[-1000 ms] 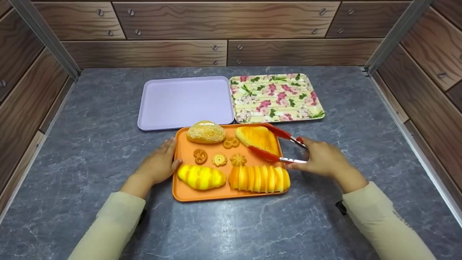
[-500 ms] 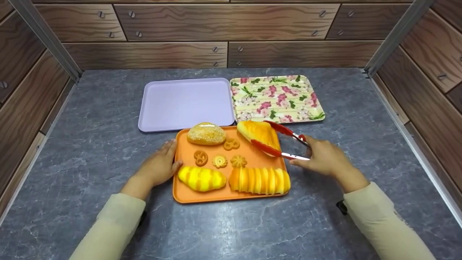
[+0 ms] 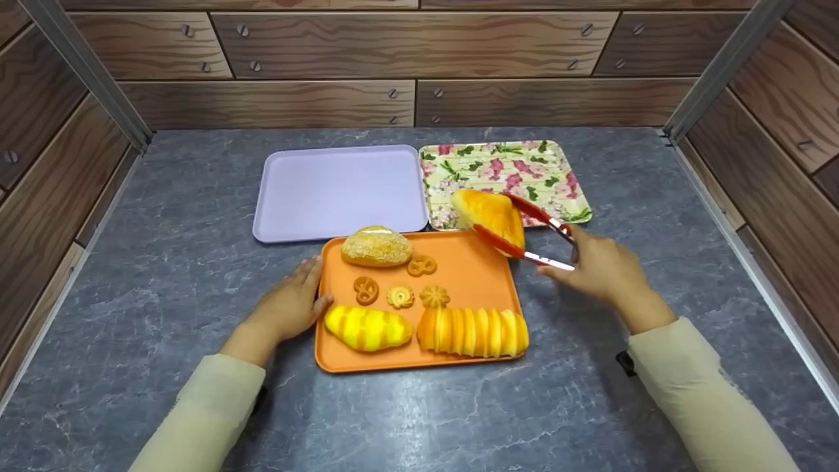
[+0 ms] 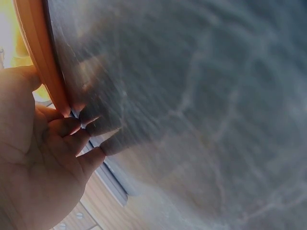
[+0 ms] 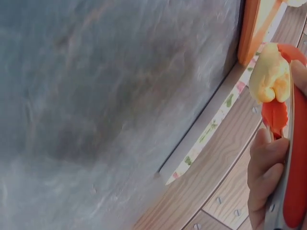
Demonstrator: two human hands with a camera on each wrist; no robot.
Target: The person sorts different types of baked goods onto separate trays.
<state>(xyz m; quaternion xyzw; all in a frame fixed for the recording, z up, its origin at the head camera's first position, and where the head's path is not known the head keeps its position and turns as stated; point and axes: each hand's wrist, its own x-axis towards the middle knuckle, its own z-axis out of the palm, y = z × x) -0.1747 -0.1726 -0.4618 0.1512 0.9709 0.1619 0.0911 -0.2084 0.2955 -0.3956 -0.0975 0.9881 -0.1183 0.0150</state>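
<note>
In the head view my right hand grips red-tipped metal tongs. Between the tongs' red ends is a golden-brown, roughly triangular bread, lifted and tilted over the gap between the orange tray and the floral tray. The right wrist view has the bread clamped in the tongs. My left hand rests against the orange tray's left edge, thumb at the rim; in the left wrist view its fingers lie relaxed beside the tray's outer wall.
On the orange tray lie a seeded bun, a yellow striped bread, a ridged loaf, two pretzels and two cookies. A lilac tray adjoins the floral one. Wood-patterned walls enclose the grey table.
The bread, held in the tongs, has risen from the orange tray and moved away from me and slightly right, toward the floral tray. My left hand has stayed at the orange tray's edge.
</note>
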